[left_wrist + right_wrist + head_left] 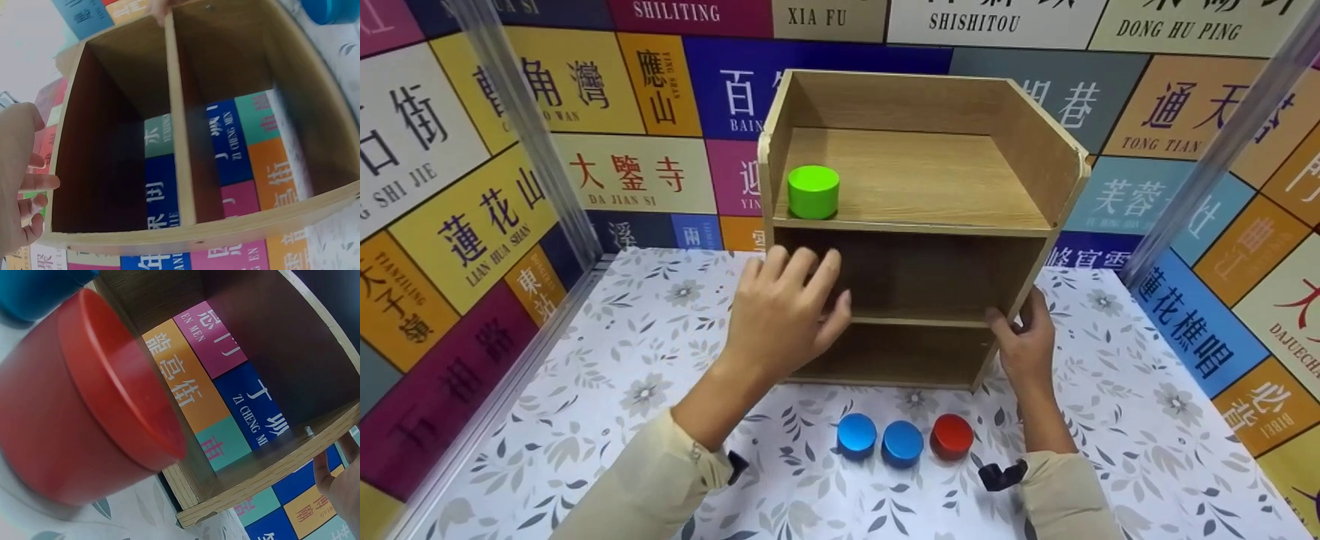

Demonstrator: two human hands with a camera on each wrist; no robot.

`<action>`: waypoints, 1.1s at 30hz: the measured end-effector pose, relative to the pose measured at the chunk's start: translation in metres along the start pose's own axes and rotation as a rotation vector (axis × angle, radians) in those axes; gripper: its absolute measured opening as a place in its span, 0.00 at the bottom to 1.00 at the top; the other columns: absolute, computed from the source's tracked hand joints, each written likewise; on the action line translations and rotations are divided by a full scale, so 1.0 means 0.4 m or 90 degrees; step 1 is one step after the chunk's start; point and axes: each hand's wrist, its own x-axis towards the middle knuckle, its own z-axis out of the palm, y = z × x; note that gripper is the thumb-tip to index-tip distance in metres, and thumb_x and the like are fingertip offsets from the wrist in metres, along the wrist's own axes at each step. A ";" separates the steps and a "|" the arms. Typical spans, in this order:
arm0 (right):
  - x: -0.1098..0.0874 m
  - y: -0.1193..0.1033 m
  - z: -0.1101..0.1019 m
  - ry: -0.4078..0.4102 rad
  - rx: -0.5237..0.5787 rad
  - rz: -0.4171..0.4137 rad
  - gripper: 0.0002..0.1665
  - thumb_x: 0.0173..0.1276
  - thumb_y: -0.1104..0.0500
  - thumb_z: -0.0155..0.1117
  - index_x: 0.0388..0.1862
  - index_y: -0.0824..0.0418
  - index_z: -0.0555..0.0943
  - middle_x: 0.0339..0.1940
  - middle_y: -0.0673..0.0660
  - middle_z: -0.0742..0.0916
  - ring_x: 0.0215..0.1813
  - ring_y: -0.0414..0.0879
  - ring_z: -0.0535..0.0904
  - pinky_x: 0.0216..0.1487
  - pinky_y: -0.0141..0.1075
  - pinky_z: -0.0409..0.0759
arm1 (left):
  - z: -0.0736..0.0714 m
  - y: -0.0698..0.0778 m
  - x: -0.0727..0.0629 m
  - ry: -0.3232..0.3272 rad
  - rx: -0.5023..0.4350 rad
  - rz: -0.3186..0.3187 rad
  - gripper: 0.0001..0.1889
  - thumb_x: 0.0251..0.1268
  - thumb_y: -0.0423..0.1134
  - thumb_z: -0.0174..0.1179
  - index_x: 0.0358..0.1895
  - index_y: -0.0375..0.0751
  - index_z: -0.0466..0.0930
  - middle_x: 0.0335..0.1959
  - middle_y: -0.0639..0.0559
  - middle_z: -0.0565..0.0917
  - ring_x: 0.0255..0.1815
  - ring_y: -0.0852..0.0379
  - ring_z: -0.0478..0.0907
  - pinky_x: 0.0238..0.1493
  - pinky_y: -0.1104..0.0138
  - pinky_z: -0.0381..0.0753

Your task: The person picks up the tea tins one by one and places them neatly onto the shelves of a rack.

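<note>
A wooden shelf unit [1039, 161] with three open levels stands on the floral table; its back is open, as the left wrist view [180, 146] and the right wrist view [264, 469] show. A green cylinder [813, 191] sits on the left of the top level. My left hand [791, 307] hovers in front of the shelf's left edge with relaxed fingers, holding nothing [19, 180]. My right hand [1021, 337] grips the lower right side panel, thumb on its front edge [337, 481]. Two blue cylinders [856, 435] [902, 443] and a red cylinder [951, 436] stand in front.
The floral tabletop [585, 390] is walled by colourful sign panels [465, 225] on the left, back and right. Clear poles [532, 135] rise at the back corners. In the right wrist view the red cylinder [84, 416] fills the near left.
</note>
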 end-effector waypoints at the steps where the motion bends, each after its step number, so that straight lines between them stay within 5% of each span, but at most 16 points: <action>1: -0.001 0.000 -0.001 -0.001 -0.002 0.004 0.35 0.66 0.67 0.66 0.72 0.56 0.73 0.64 0.53 0.80 0.66 0.44 0.77 0.56 0.27 0.81 | 0.002 0.005 -0.007 -0.011 -0.005 0.004 0.22 0.70 0.53 0.54 0.57 0.44 0.83 0.42 0.46 0.84 0.40 0.44 0.76 0.38 0.53 0.76; 12: -0.002 -0.012 0.001 0.006 -0.014 0.012 0.34 0.66 0.68 0.66 0.72 0.59 0.73 0.60 0.48 0.81 0.63 0.41 0.78 0.55 0.27 0.80 | 0.022 0.048 -0.056 -0.076 -0.051 0.040 0.21 0.69 0.55 0.55 0.55 0.46 0.82 0.41 0.48 0.83 0.40 0.46 0.76 0.34 0.55 0.74; 20: -0.020 -0.086 0.019 -0.001 -0.011 0.015 0.35 0.65 0.69 0.65 0.72 0.66 0.71 0.60 0.50 0.80 0.64 0.41 0.77 0.56 0.25 0.79 | 0.039 0.055 -0.099 -0.138 -0.079 0.061 0.22 0.70 0.57 0.54 0.57 0.48 0.83 0.43 0.49 0.82 0.43 0.48 0.76 0.36 0.57 0.76; 25: -0.017 -0.065 0.021 -0.006 -0.016 0.016 0.35 0.66 0.68 0.65 0.73 0.63 0.71 0.64 0.55 0.80 0.65 0.42 0.76 0.56 0.26 0.79 | 0.040 0.051 -0.120 -0.204 -0.093 0.100 0.20 0.71 0.56 0.55 0.57 0.52 0.82 0.44 0.51 0.81 0.44 0.50 0.75 0.43 0.56 0.80; 33: 0.000 -0.008 0.008 0.004 -0.007 0.001 0.35 0.66 0.69 0.66 0.72 0.59 0.73 0.62 0.51 0.81 0.65 0.42 0.77 0.56 0.26 0.80 | 0.062 0.065 -0.156 -0.336 -0.119 0.164 0.17 0.70 0.58 0.57 0.54 0.56 0.81 0.46 0.54 0.81 0.45 0.51 0.76 0.43 0.55 0.80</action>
